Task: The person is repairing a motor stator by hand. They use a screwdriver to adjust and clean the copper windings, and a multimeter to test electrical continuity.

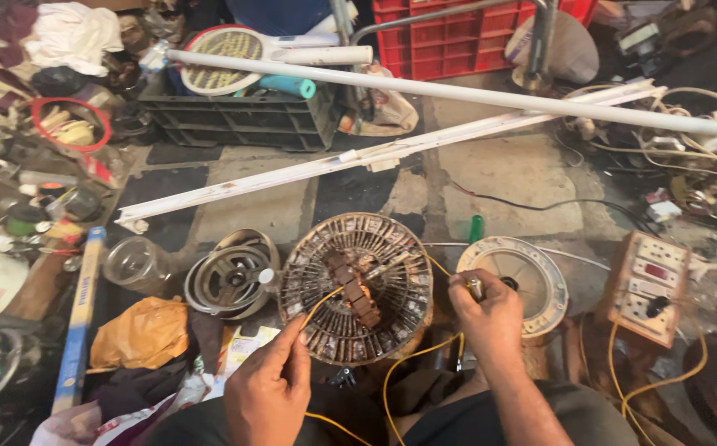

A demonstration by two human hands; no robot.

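Wiring the stator (357, 289)
Left hand (269, 388) and right hand (486, 312) each pinch yellow wire (400, 363); next, careful threading.

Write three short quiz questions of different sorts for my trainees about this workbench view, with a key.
1. True or false: the left hand pinches a yellow wire at the round fan motor core.
2. Multiple choice: what lies just right of the right hand? A) a red crate B) a round white cover C) a glass jar
3. Fill in: the switch board at the right has a ____ casing.

Key
1. True
2. B
3. wooden (brown)
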